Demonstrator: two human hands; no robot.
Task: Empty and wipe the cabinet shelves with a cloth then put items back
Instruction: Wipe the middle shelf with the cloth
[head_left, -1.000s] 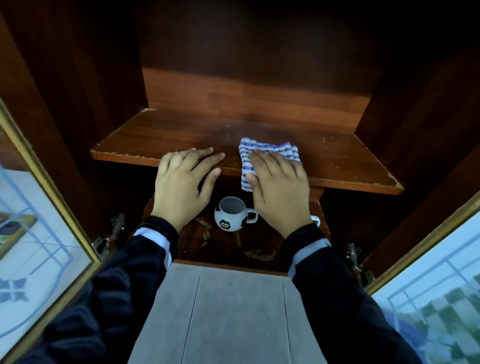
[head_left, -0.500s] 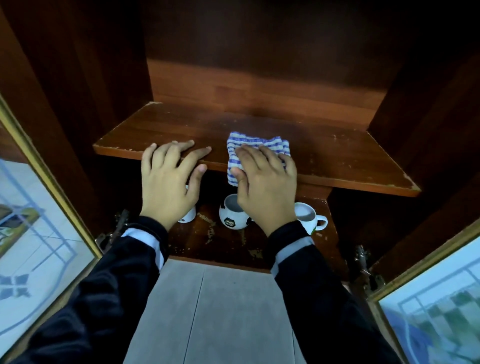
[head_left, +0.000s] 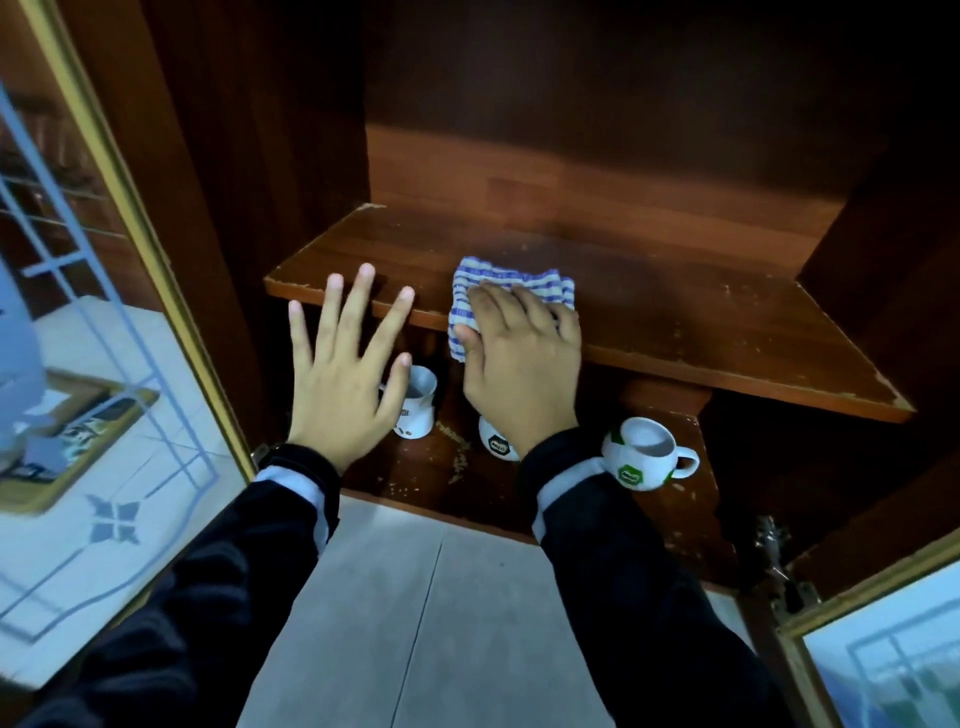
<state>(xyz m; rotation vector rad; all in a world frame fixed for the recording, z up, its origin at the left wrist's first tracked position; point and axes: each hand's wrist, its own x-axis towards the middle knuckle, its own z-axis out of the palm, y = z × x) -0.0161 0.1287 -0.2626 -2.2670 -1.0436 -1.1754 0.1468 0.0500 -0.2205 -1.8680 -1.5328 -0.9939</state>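
View from my head down into a dark brown wooden cabinet with two gold-framed glass doors (head_left: 130, 218) swung open on either side.

My right hand (head_left: 519, 364) lies palm down on a crumpled blue-and-white striped cloth (head_left: 511, 283), fingers laid across it and pressing rather than gripping. The cloth sits at the front edge of the upper reddish-brown wooden shelf (head_left: 675, 296), left of its middle, with one corner hanging over the lip beside my thumb.

My left hand (head_left: 343, 384) is wide, its fingers straight and fanned, and holds nothing. Its fingertips reach the left part of the same front edge. I cannot tell whether they touch the wood.

The upper shelf carries nothing but the cloth, and pale scuffs show along its surface and edge.

On the lower wooden shelf (head_left: 436, 467) stand three mugs: a white mug with small dark marks (head_left: 415, 410) partly behind my left hand, a white mug with a dark label (head_left: 496, 444) mostly hidden under my right wrist, and a round white football-patterned mug with green patches (head_left: 641, 454) to the right. Pale flecks dot the wood around them.

Grey floor tiles (head_left: 415, 623) lie below.

I judge the task to be early to midway: the upper shelf is emptied and being wiped, while the lower shelf remains to be cleared and wiped, and nothing is yet put back
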